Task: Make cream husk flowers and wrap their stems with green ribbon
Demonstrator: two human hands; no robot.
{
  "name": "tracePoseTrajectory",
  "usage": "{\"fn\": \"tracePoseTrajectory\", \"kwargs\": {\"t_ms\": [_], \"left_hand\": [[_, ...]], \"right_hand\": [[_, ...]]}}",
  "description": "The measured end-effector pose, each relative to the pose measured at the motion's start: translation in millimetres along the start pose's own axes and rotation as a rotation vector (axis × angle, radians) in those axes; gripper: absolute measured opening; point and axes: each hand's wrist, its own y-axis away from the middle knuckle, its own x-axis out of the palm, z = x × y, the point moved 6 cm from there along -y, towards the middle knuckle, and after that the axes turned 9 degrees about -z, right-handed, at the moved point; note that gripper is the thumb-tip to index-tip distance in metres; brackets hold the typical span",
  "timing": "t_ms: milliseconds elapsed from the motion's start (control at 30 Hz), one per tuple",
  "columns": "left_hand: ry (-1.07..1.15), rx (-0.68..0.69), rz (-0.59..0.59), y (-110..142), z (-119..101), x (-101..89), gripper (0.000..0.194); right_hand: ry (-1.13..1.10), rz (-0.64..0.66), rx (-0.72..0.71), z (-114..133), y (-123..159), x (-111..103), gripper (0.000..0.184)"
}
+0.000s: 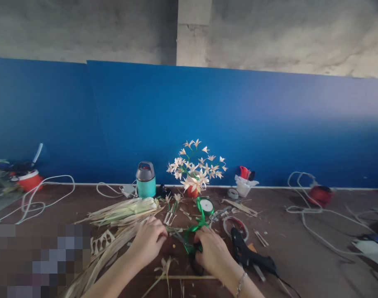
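My right hand (212, 246) is closed around the dark handles of a pair of scissors (178, 236), whose blades point left toward my other hand. Green ribbon (201, 219) runs up beside the fingers to a ribbon spool (206, 205). My left hand (150, 238) is closed in a pinch near the blade tips; what sits between its fingers is too small to name. Under and beside it lie dried corn husks (123, 213). Small husk flowers (177, 198) stand just beyond, and another husk flower (166, 265) lies between my forearms.
A pot of pale husk flowers (192, 192) stands at the back, with a teal-bodied container (146, 186) to its left and a white cup (244, 187) to its right. A black glue gun (251, 254) and tape roll (235, 228) lie right of my hand. White cables (309, 211) cross the table.
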Motion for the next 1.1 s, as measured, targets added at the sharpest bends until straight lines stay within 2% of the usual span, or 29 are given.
{"fn": "tracePoseTrajectory", "kwargs": {"t_ms": [133, 200, 267, 400, 533, 633, 700, 767, 833, 933, 1000, 1100], "left_hand": [[-0.053, -0.096, -0.069, -7.1, 12.6, -12.6, 0.016], [-0.035, -0.128, -0.048, -7.6, 10.3, -23.5, 0.016], [0.014, -0.150, 0.035, -4.4, 1.0, -34.0, 0.016], [0.002, -0.334, 0.302, 15.4, -10.8, -37.3, 0.021], [0.041, -0.275, 0.286, 25.0, -16.0, -25.2, 0.032], [0.221, -0.242, 0.313, 27.5, -16.4, -15.6, 0.044], [0.323, -0.227, 0.316, 27.7, -18.1, -16.5, 0.045], [0.330, -0.210, 0.323, 29.1, -19.9, -18.2, 0.047], [0.308, -0.143, 0.335, 31.6, -24.8, -17.3, 0.041], [0.314, -0.056, 0.337, 35.7, -31.8, -11.9, 0.019], [0.326, -0.038, 0.315, 35.5, -33.3, -10.0, 0.007], [0.284, -0.070, 0.232, 27.5, -26.0, -14.9, 0.006]], "right_hand": [[-0.009, -0.009, -0.021, -1.0, -3.7, 2.1, 0.034], [-0.015, -0.043, -0.019, -1.3, -6.7, 1.0, 0.035], [-0.022, -0.066, 0.003, -1.9, -8.9, -0.8, 0.034], [-0.023, -0.065, 0.041, -1.1, -9.1, -4.5, 0.031], [-0.024, -0.038, 0.037, 0.3, -7.1, -4.5, 0.029], [-0.023, -0.041, 0.044, -1.4, -6.9, -3.6, 0.029], [-0.022, -0.048, 0.049, -3.0, -7.2, -2.8, 0.029], [-0.028, -0.051, 0.048, -4.1, -7.4, -1.7, 0.029], [-0.036, -0.048, 0.050, -4.7, -7.6, -0.6, 0.029], [-0.041, -0.047, 0.053, -5.1, -7.7, 0.2, 0.029], [-0.043, -0.038, 0.053, -5.4, -7.8, 1.1, 0.030], [-0.053, -0.033, 0.036, -5.3, -7.7, 2.7, 0.031]]}}
